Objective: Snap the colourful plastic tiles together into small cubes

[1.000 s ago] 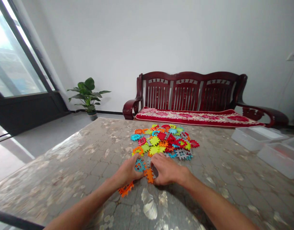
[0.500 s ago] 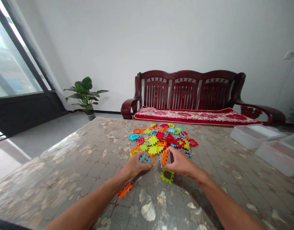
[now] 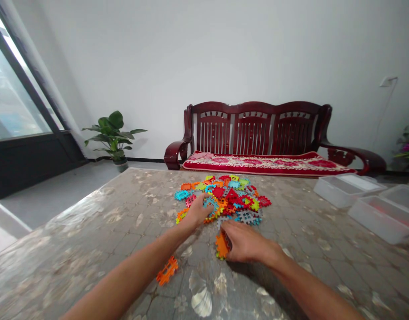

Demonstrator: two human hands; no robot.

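A heap of flat, toothed plastic tiles (image 3: 231, 195) in red, orange, green, blue and grey lies in the middle of the patterned table (image 3: 91, 231). My left hand (image 3: 198, 210) reaches into the heap's near left edge, fingers curled over a blue tile (image 3: 211, 203) and some orange ones. Closer to me, my right hand (image 3: 244, 242) rests on the table, closed on an orange tile (image 3: 221, 244) with a green tile under it. A lone orange tile (image 3: 167, 270) lies near my left forearm.
Clear plastic bins (image 3: 374, 202) stand at the table's right side. Beyond the table are a dark red wooden bench (image 3: 264, 133) with a red cushion, a potted plant (image 3: 113, 133) at the wall and a large window at left.
My left hand has gone forward from the near tiles into the heap. My right hand has drawn back toward me with the orange tile and set it down on the green one.
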